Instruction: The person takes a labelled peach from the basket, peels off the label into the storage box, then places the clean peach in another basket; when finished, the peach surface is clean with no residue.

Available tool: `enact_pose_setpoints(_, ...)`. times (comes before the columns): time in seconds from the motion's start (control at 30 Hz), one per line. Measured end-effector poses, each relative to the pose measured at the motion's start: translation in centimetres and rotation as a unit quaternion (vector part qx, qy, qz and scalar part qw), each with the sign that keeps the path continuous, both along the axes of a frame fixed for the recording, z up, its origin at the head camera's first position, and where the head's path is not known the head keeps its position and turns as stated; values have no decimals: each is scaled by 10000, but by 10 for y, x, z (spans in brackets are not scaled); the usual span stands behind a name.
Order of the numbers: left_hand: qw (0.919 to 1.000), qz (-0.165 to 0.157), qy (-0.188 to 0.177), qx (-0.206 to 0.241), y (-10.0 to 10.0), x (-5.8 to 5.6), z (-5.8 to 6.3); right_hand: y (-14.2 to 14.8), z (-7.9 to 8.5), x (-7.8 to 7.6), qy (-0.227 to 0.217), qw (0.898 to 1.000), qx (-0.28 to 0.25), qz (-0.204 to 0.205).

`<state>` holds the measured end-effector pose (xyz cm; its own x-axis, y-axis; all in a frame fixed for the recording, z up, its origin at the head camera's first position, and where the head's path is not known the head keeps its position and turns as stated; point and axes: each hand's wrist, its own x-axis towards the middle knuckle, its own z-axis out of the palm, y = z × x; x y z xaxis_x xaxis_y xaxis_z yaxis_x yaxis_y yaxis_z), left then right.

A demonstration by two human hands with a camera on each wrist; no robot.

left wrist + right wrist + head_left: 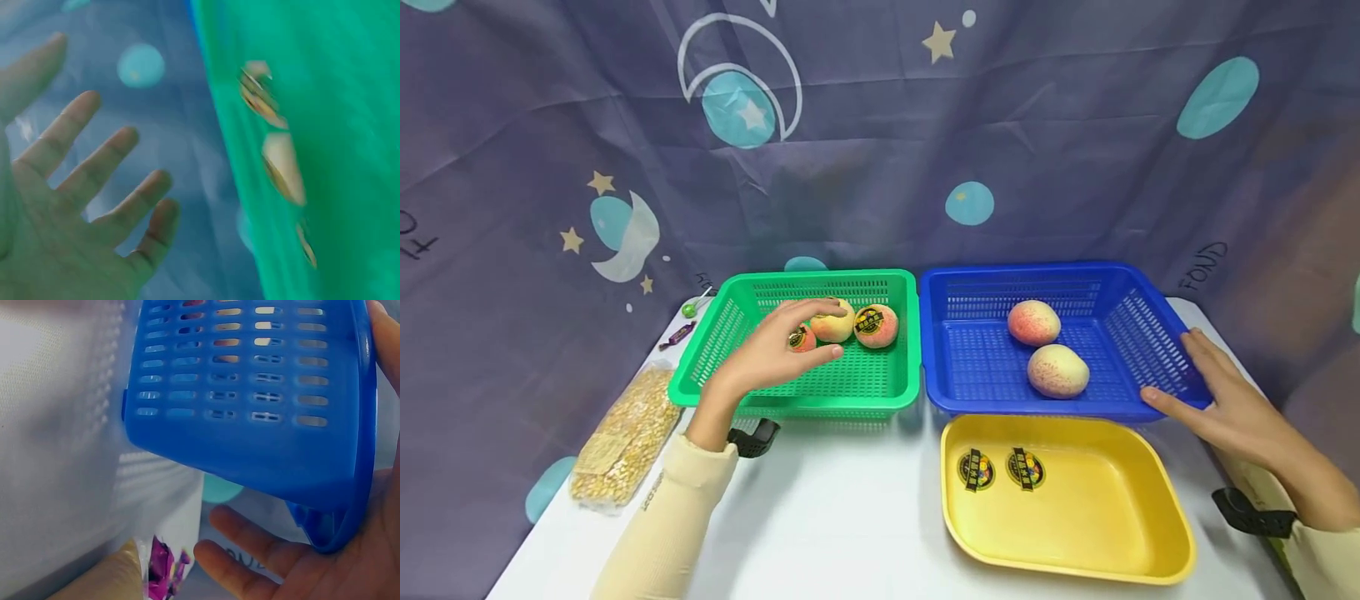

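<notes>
My left hand point(773, 346) hovers above the green basket point(820, 403), its fingers loosely extended and holding nothing. Below it lie peaches: one with a black-and-gold sticker point(877, 326), a paler one point(839, 328), and a third point(806, 342) partly hidden by the hand. In the left wrist view the palm and spread fingers are bare; the basket is blurred. My right hand point(1236, 408) touches the near right corner of the blue basket point(977, 362), with thumb and fingers extended around the rim. Inside that basket sit a reddish peach point(1033, 322) and a cream peach point(1058, 372).
A yellow tray point(1097, 508) with two round stickers point(976, 470) stands before the blue basket. Left of the green basket lie a bag of corn kernels point(628, 437), a purple-wrapped candy point(677, 335) and a green lollipop point(689, 310). A purple wrapper point(161, 569) shows beneath my right hand.
</notes>
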<state>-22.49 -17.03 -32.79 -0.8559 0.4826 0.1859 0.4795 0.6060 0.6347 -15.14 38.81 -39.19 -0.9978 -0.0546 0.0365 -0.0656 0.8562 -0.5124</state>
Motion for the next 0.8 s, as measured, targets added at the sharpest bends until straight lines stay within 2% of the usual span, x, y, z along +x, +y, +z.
enact_pose_setpoints(0.13,9977,554,357,-145,-35,9,-18,0,-1,0,41,10000,41,-57)
enact_pose_setpoints(0.2,9942,898,475,-362,-51,14,-28,0,-2,-1,81,9999,52,-54)
enact_pose_setpoints(0.43,9776,1892,437,-817,-98,28,-53,0,-3,-1,186,9998,-29,69)
enact_pose_setpoints(0.63,9640,2459,537,-861,-124,41,-56,-1,-1,-4,219,9997,59,34)
enact_pose_setpoints(0.8,9602,2549,272,-1109,-134,44,-57,2,5,-10,326,9992,211,-110)
